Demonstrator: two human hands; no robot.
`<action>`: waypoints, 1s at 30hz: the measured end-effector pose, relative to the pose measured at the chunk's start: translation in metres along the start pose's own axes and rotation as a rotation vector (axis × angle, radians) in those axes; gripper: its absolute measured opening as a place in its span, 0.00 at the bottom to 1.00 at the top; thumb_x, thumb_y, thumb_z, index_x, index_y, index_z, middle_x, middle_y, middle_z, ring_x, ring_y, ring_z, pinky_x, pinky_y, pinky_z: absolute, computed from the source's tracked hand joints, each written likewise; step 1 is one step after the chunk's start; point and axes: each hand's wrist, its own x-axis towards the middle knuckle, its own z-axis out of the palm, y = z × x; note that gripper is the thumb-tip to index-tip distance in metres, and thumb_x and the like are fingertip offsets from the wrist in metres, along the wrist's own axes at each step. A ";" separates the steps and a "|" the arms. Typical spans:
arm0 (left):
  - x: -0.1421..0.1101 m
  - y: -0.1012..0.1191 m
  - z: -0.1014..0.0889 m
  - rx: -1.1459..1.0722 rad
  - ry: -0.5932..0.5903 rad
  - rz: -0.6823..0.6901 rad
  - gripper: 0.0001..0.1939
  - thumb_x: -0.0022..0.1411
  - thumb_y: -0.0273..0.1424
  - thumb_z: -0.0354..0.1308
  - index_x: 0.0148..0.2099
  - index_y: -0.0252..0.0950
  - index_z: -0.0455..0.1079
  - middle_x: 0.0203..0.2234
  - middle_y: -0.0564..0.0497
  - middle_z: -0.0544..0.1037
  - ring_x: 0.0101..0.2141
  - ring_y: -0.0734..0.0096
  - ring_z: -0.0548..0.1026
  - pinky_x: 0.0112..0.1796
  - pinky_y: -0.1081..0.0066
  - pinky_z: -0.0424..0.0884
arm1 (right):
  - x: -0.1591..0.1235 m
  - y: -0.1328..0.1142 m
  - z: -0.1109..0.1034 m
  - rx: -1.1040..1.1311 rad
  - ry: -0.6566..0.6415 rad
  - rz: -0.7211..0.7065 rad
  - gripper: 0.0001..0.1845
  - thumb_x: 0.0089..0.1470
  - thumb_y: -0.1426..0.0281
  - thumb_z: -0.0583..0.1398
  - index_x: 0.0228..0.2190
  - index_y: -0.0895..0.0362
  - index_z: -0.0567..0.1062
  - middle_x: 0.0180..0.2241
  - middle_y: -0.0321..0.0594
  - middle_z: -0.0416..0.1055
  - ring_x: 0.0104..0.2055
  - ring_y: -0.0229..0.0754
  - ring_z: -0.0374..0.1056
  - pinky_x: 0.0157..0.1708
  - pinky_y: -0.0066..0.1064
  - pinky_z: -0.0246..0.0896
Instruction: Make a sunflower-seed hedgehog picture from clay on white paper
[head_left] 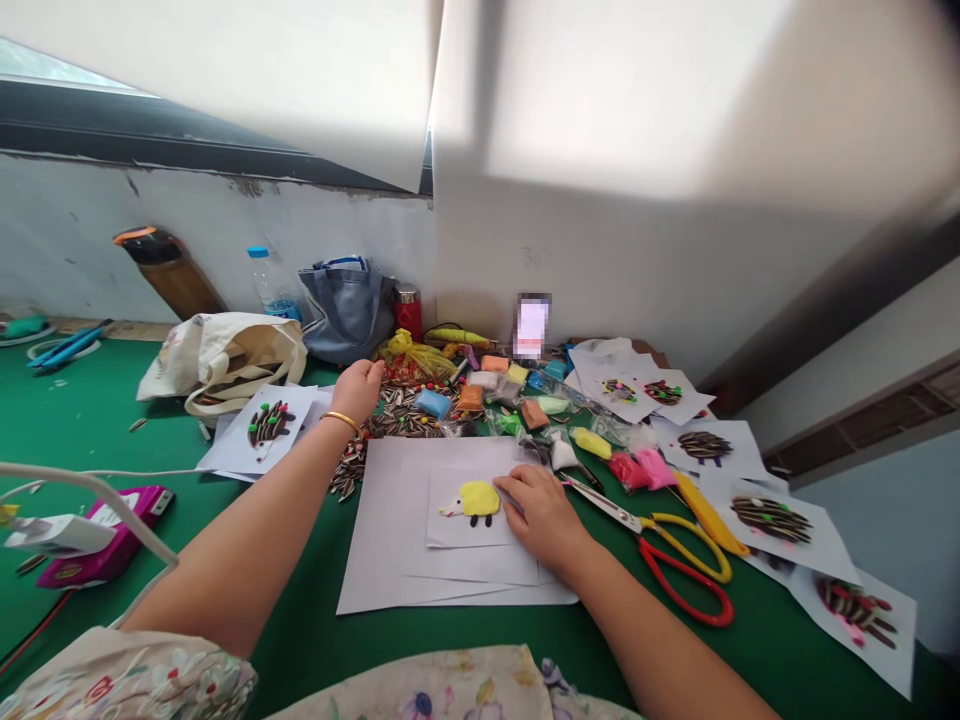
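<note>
My left hand [358, 392], a bangle at its wrist, is stretched out over a heap of striped sunflower seeds [405, 415], beside a knotted yellow plastic bag [412, 357]. Its fingers are curled together, and whatever they hold is hidden. On the stacked white paper [386, 520] lies a smaller sheet with a yellow clay hedgehog [478, 498], which has dark feet and a pale pointed snout. Fingers spread, my right hand [544, 515] rests flat on the paper, its fingertips close to the hedgehog's right side.
Red-and-yellow scissors [660, 545] and a yellow cutter [709, 515] lie to the right. Beyond them are sheets with seed hedgehogs [772, 520]. Clay packets [471, 398] and a phone [532, 327] are at the back. Bags [349, 310] and a magenta power strip [105, 540] occupy the left.
</note>
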 end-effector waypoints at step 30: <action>-0.121 -0.006 0.030 -1.814 -0.525 -0.835 0.10 0.71 0.31 0.45 0.37 0.33 0.62 0.23 0.55 0.61 0.19 0.82 0.64 0.12 0.84 0.57 | -0.001 0.008 0.000 0.099 0.025 -0.040 0.21 0.51 0.82 0.53 0.42 0.53 0.77 0.42 0.42 0.72 0.45 0.45 0.65 0.48 0.39 0.61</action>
